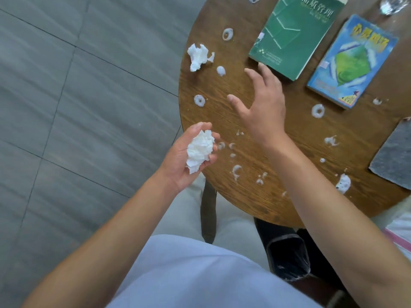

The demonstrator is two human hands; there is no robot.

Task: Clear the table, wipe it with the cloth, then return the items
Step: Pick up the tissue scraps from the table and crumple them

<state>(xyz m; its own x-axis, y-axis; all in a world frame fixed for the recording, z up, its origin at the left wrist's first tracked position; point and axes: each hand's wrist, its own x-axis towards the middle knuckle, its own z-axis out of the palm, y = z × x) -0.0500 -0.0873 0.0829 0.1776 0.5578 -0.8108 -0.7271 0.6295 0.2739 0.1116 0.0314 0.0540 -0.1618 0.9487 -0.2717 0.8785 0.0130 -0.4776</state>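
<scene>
Left hand (191, 152) cups a crumpled white tissue wad (199, 150); right hand (260, 105) hovers spread, seemingly empty, over the foam-spotted round wooden table (278, 192). Risk: sleeve-free forearm smearing foam blobs (236, 172).

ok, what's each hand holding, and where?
Left hand cups a crumpled tissue in the palm, fingers curled round it. Right hand holds nothing.
</scene>
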